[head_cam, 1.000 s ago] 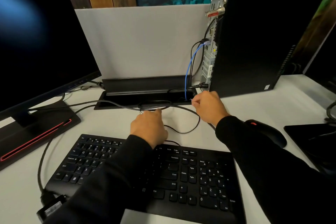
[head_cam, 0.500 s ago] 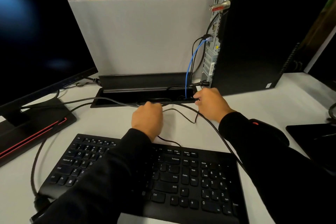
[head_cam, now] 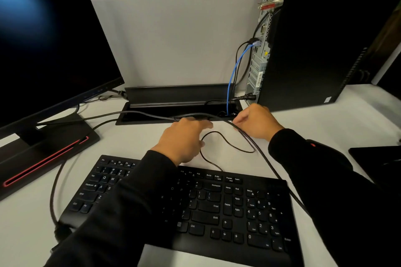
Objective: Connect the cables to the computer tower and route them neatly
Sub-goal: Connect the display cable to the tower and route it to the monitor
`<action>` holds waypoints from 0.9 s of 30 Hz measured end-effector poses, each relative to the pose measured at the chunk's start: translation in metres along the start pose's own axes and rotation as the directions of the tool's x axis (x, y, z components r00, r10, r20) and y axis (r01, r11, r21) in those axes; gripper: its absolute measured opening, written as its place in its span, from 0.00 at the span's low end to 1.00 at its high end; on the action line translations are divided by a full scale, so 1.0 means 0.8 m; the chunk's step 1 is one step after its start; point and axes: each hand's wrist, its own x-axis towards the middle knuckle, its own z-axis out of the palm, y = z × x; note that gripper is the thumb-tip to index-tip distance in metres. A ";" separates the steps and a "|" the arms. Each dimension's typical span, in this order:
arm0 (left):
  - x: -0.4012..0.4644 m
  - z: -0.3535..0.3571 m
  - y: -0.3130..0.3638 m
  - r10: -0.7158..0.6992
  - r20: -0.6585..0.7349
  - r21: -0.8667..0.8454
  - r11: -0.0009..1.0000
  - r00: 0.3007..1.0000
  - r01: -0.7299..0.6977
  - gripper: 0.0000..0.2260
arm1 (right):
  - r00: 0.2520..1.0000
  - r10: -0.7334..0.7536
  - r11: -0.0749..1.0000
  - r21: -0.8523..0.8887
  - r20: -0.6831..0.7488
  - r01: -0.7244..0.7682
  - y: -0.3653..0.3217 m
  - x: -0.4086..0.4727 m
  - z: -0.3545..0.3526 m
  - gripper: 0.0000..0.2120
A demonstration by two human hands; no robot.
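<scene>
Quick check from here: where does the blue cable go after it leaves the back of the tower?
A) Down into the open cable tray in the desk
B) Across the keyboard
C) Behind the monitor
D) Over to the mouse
A: the blue cable drops from a port on the back of the computer tower straight down into the open cable tray beside the right hand.

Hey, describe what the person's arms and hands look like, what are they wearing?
Both arms are covered by long black sleeves that reach the wrists, the left sleeve and the right sleeve alike, plain with no visible markings. The left hand and right hand are bare: no gloves, and no rings or watch visible.
</scene>
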 end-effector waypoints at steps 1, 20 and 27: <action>-0.001 0.001 0.000 0.073 0.026 -0.041 0.997 0.997 -0.072 0.26 | 1.000 0.005 1.000 0.014 -0.006 -0.005 0.002 -0.002 -0.003 0.08; -0.002 0.039 0.000 -0.142 -0.299 -0.113 0.987 0.943 0.113 0.10 | 0.948 -0.317 0.947 -0.042 0.015 0.317 -0.023 -0.078 0.027 0.06; -0.012 0.007 -0.042 -0.104 -0.509 -0.097 0.993 0.854 0.063 0.15 | 0.966 -0.190 0.959 -0.245 -0.178 0.144 -0.060 -0.053 0.036 0.18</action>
